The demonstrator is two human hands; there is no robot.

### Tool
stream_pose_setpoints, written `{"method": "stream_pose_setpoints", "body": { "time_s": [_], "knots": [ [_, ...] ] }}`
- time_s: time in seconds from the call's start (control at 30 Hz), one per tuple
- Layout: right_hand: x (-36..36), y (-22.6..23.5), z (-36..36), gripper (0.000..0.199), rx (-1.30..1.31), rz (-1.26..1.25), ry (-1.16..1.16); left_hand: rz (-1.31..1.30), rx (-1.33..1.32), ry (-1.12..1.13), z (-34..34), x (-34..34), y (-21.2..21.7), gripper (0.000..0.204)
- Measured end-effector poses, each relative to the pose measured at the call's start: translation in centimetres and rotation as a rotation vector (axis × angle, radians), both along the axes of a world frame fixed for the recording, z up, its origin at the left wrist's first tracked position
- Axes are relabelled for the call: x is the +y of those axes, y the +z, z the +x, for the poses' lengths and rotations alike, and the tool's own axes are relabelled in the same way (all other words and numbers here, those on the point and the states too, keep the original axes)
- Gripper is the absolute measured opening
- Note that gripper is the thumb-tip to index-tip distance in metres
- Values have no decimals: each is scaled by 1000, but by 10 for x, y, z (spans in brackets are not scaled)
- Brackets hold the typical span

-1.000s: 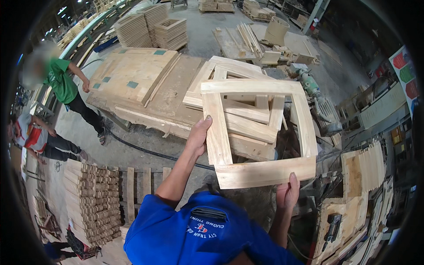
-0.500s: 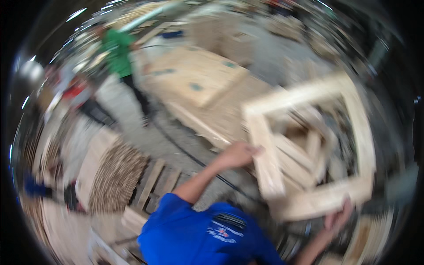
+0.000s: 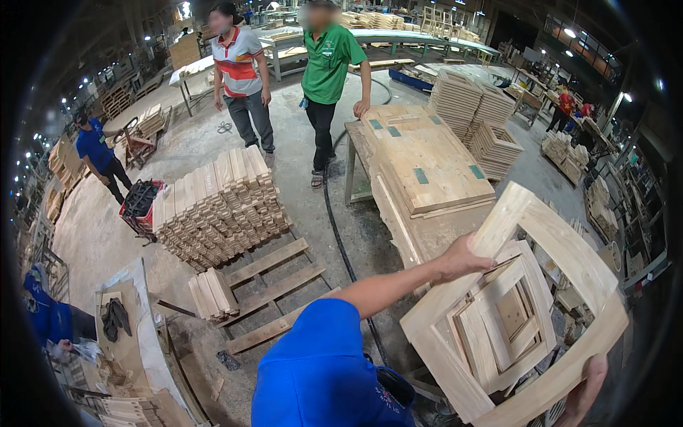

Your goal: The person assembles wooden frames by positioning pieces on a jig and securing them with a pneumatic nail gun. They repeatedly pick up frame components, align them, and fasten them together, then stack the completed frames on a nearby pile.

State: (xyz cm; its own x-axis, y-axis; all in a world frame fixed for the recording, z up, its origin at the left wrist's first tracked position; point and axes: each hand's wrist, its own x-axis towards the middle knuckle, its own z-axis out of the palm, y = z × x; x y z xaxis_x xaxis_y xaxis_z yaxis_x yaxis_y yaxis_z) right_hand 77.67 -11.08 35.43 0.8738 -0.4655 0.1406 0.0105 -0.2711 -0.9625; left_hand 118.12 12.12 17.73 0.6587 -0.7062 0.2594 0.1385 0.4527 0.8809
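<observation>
A pale four-sided wooden frame (image 3: 567, 250) is held up in front of me, tilted, with an open middle. My left hand (image 3: 461, 260) grips its left bar, thumb over the wood. On the lower right bar my right hand (image 3: 588, 388) is closed, its fingers partly hidden by the wood. Through the opening, more wooden frames (image 3: 538, 285) and loose pieces show beneath; the held frame covers part of them.
A workbench (image 3: 421, 243) carries wooden panels (image 3: 427, 153) with green patches; a person in green (image 3: 331, 67) rests a hand there. Ahead left are stacked slats (image 3: 213, 206), a pallet (image 3: 274, 285) and a floor hose (image 3: 340, 235). Stacked frames (image 3: 494, 148) stand beyond the bench.
My view has swung left, bringing the people and the slat stack toward the middle. The frame stays in both hands and has turned and tilted.
</observation>
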Motion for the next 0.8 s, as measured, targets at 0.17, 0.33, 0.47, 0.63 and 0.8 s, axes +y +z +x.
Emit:
{"method": "stream_pose_setpoints", "body": {
  "time_s": [0.17,0.33,0.47,0.63,0.8],
  "knots": [
    [-1,-6,-10,65,-293,0,-212,-88,262,174,-37,7,-11,53],
    [40,-123,-17,69,-437,161,-312,-155,416,374,-65,-14,5,52],
    [47,-162,-1,64,-587,220,-304,-215,392,514,-92,-28,8,56],
    [49,-124,42,57,-637,70,-786,-95,224,616,-138,-43,-4,58],
    [3,-110,14,65,-557,189,-847,-159,74,420,-154,-27,-8,56]
  ]
}}
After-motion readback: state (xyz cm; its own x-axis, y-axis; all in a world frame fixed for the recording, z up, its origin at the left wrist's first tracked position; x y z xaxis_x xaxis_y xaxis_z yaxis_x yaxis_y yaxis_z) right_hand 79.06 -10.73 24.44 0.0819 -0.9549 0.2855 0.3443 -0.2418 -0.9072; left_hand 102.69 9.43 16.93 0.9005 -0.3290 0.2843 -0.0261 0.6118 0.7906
